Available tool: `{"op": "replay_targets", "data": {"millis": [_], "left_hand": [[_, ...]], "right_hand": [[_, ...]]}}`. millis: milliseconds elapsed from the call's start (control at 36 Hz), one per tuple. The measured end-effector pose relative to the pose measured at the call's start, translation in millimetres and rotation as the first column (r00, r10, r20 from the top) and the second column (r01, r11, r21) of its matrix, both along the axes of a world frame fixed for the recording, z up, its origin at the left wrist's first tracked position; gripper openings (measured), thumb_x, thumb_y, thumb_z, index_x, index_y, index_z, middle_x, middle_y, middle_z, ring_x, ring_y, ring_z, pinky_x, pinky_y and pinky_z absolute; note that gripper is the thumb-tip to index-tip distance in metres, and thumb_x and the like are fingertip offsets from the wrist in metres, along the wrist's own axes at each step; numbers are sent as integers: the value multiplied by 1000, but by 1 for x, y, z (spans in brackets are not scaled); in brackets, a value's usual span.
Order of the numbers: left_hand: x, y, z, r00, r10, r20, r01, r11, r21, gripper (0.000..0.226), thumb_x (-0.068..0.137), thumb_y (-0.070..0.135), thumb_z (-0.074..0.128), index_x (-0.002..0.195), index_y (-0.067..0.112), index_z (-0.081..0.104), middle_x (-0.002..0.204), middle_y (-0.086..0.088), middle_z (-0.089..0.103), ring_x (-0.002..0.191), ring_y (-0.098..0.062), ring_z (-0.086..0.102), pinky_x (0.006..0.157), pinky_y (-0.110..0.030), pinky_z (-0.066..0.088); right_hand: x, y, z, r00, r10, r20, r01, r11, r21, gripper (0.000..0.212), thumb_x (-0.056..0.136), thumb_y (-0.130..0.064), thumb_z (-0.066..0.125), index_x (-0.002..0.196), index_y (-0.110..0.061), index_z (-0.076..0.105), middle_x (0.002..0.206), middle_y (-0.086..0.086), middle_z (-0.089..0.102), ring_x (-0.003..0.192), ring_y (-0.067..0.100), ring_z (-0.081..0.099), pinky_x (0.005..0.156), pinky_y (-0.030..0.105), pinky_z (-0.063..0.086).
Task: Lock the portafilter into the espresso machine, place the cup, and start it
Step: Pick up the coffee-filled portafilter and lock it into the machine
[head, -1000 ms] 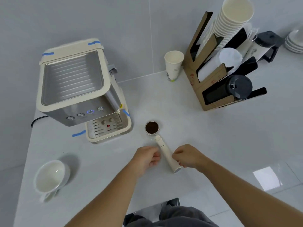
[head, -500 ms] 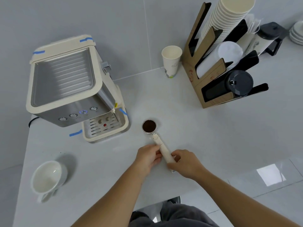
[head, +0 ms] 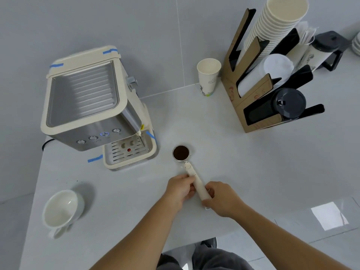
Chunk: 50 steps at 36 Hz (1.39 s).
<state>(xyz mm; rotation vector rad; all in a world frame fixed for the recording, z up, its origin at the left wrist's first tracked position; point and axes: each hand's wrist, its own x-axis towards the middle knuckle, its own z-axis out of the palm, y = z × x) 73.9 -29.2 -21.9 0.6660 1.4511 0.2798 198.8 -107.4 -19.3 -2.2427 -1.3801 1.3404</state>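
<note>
The portafilter (head: 181, 152) lies on the white counter, its basket full of dark coffee grounds and its cream handle pointing toward me. My left hand (head: 180, 189) is closed on the left side of the handle. My right hand (head: 222, 197) grips the handle's near end from the right. The cream and steel espresso machine (head: 87, 106) stands at the left, its drip tray (head: 128, 152) bare. A white ceramic cup (head: 60, 209) sits at the near left of the counter.
A paper cup (head: 208, 76) stands at the back by the wall. To its right a cardboard holder (head: 253, 98) carries stacked paper cups and lids. A black-lidded jug (head: 327, 49) sits at the far right. The counter's front edge (head: 194, 242) is close to my body.
Both hands have closed in on the portafilter handle; the right hand slid from beside the handle's end to gripping it. The portafilter has stayed in place.
</note>
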Motion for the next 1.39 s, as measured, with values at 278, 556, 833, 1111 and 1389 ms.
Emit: {"op": "replay_targets", "data": {"millis": [278,556,833,1111,1389], "left_hand": [[-1,-4,9,998,-53,-39,54,998,27,14,73,15,64,84,10,72,79,-12,63,71,-25,53,61,-32,39],[-10,0,24,982,65,175,-63,998,-20,16,91,11,63,105,3,66,95,-14,71,86,-25,69,80,-31,57],[-23,2,32,977,87,194,-100,993,57,17,88,6,67,104,2,68,98,-12,72,87,-21,71,71,-25,58],[-49,0,35,972,126,197,-145,986,87,19,87,6,69,105,0,68,104,-16,72,88,-23,73,76,-27,60],[-95,5,38,965,186,185,-206,974,95,20,87,6,68,106,-1,68,106,-17,72,88,-23,73,74,-26,60]], "right_hand": [[-4,-4,5,1000,16,5,-16,999,33,21,76,-22,70,71,-18,50,68,-4,50,55,12,42,48,22,33],[-3,-10,26,999,-25,-26,27,995,91,22,74,-24,70,88,-8,62,72,-2,53,58,13,44,51,24,37],[-8,-13,43,999,31,-41,-25,992,126,19,79,-28,67,97,-22,66,80,-1,61,63,11,52,55,24,45],[-29,-13,46,995,42,-92,-32,993,114,23,78,-31,70,100,-28,66,87,-7,66,75,12,63,66,25,53],[-66,5,51,967,79,-243,-69,996,51,37,81,-33,72,117,-32,62,103,-11,68,77,5,70,67,15,52]]}}
